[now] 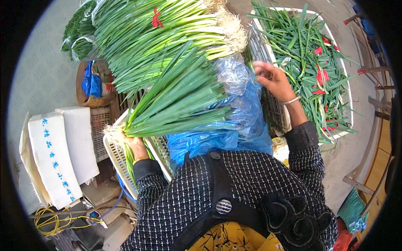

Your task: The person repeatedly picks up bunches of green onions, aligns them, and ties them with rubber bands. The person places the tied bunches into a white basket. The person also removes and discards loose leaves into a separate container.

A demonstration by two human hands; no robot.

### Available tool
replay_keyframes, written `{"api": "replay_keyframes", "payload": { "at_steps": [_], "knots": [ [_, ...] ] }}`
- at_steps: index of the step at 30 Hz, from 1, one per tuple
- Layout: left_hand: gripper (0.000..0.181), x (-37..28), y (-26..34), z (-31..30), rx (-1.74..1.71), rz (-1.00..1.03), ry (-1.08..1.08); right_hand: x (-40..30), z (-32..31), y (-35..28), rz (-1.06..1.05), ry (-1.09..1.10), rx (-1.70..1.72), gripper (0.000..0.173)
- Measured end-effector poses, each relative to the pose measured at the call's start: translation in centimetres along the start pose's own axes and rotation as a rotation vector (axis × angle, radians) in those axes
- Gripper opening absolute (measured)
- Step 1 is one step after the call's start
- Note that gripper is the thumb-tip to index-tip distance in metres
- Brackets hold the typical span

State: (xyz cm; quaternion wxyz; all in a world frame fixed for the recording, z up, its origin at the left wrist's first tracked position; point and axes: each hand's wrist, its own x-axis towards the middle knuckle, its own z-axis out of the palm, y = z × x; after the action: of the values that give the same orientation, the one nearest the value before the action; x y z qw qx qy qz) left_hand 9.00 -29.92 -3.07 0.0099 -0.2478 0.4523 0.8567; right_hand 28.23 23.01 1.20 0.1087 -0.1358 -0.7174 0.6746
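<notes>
My left hand (136, 145) is closed around the root end of a fanned bunch of green garlic leaves or leeks (182, 100), whose tops spread up and to the right over blue plastic sheeting (251, 116). My right hand (272, 78) hovers beside the sheeting with its fingers bent and apart, and nothing shows in it. Ahead lies a large pile of the same leafy stalks (176, 34), their pale roots (234, 31) pointing right, with a red ribbon (156, 18) on them.
A white crate (348, 91) of loose leaf scraps and red ribbons stands at the right. At the left are a pale slotted basket (114, 153) holding stalks, white foam boxes (51, 157) bearing writing, and a coil of yellow cord (51, 221). Bagged fine greens (83, 47) lie at the upper left.
</notes>
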Motion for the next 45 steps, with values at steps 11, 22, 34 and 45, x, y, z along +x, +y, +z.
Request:
{"api": "replay_keyframes", "payload": {
  "at_steps": [11, 22, 34, 45],
  "knots": [
    [0.064, -0.5, -1.0, -1.4, -0.187, 0.085, -0.130, 0.9, 5.0, 0.9, 0.081, -0.251, 0.292, 0.053],
    [0.070, -4.5, -1.3, -3.0, -0.009, 0.092, -0.224, -0.5, 11.3, -9.2, 0.023, -0.402, 0.629, 0.036],
    [0.067, -7.3, 11.5, -7.8, -0.192, 0.325, -0.174, 2.0, 13.6, -11.8, -0.085, -0.388, 0.195, 0.007],
    [0.054, -12.8, 16.5, -7.9, -0.150, 0.621, -0.001, 3.3, 12.4, -10.3, -0.055, -0.426, 0.110, 0.004]
  ]
}}
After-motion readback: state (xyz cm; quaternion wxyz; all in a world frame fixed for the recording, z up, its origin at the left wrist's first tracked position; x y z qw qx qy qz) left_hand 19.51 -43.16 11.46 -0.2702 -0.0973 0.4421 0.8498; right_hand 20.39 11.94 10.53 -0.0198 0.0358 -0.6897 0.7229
